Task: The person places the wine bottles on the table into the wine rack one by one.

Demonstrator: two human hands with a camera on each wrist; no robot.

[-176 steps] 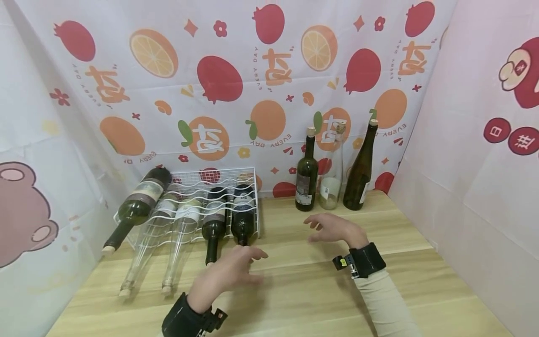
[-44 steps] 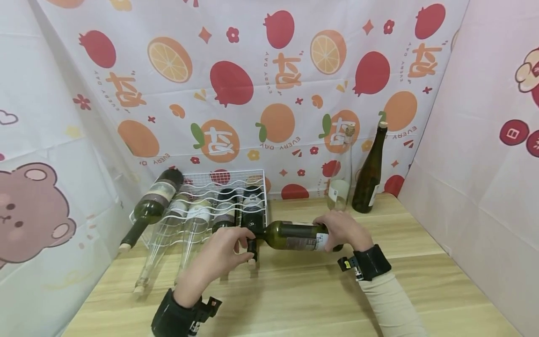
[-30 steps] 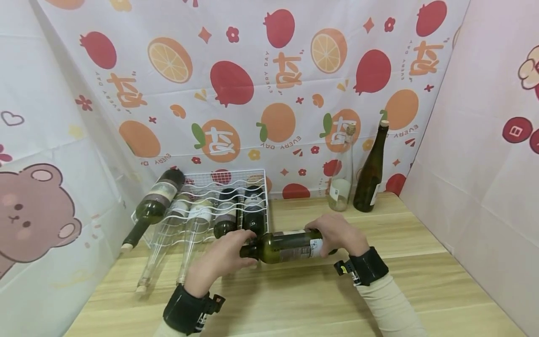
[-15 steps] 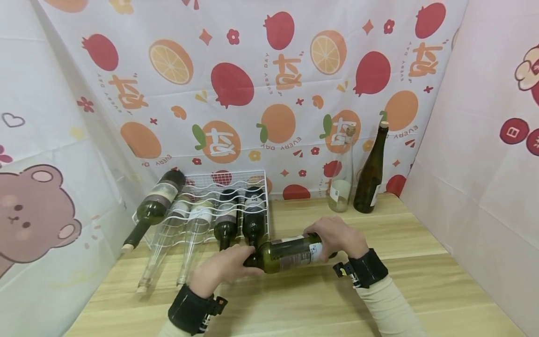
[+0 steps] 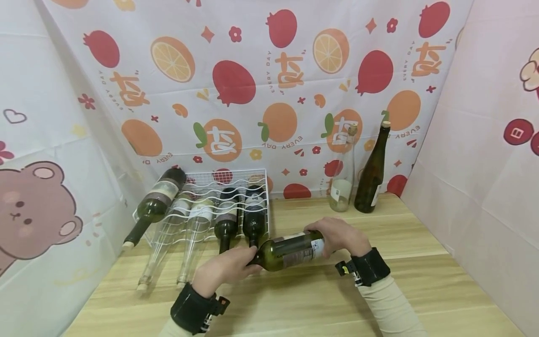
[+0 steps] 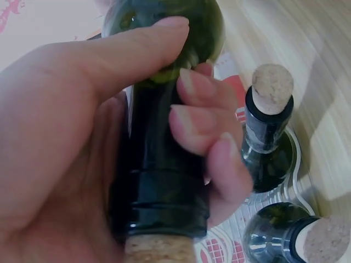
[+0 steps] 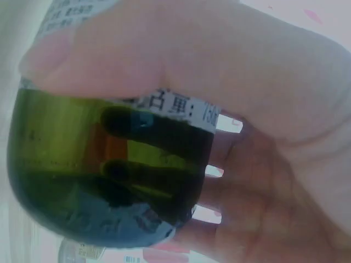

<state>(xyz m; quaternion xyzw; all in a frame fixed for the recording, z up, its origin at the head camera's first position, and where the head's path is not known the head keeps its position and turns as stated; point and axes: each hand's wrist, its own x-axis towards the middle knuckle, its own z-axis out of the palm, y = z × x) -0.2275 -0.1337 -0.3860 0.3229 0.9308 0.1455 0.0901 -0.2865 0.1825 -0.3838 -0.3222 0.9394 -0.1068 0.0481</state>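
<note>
Both hands hold a green wine bottle (image 5: 290, 252) on its side over the table, its neck toward the left. My left hand (image 5: 229, 267) grips the neck; in the left wrist view the fingers wrap around the dark neck (image 6: 159, 159), with the thumb on the shoulder and the cork (image 6: 159, 251) showing below. My right hand (image 5: 338, 236) holds the base end. The right wrist view shows its thumb across the label and the rounded glass bottom (image 7: 55, 175). Just behind the left hand stands a white wire rack (image 5: 267, 210) with several corked bottles lying in it.
A green bottle (image 5: 157, 201) lies slanted at the rack's left side. Clear bottles' necks (image 5: 189, 252) stick out forward over the wooden table (image 5: 320, 299). A clear bottle (image 5: 341, 187) and a dark bottle (image 5: 370, 178) stand at the back right, before the printed curtain.
The green bottle stood upright at the back right 5.9 s ago; now it lies sideways in both hands. My left hand has closed around its neck, and the bottle has come slightly nearer.
</note>
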